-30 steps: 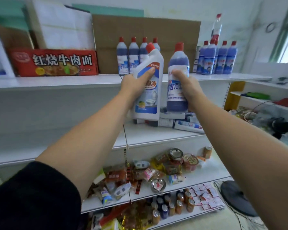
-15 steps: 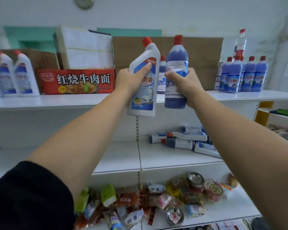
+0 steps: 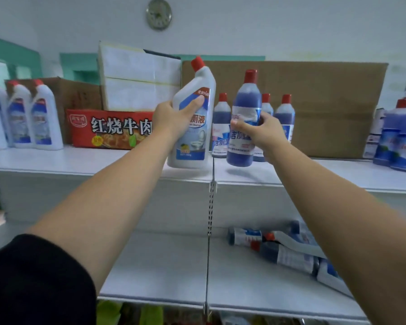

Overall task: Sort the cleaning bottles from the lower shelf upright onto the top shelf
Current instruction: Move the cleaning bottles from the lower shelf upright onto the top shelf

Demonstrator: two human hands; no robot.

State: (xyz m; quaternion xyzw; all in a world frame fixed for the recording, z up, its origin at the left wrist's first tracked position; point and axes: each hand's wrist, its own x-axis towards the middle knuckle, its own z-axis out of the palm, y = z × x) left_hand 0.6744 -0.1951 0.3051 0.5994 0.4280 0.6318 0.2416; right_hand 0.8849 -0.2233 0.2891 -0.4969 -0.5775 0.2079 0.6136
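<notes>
My left hand grips a white angled-neck toilet cleaner bottle with a red cap, held nearly upright just above the top shelf. My right hand grips a blue round bottle with a red cap, upright and a little above the shelf surface. Behind them stand three blue bottles upright on the top shelf. Several bottles lie on their sides on the lower shelf, partly hidden by my right forearm.
White bottles stand at the top shelf's left, next to a red noodle carton. More blue bottles stand at the far right. Cardboard boxes line the back of the shelf. A clock hangs on the wall.
Both hands have carried their bottles up and forward over the top shelf. The view has risen, so the lower snack shelves have dropped out of sight.
</notes>
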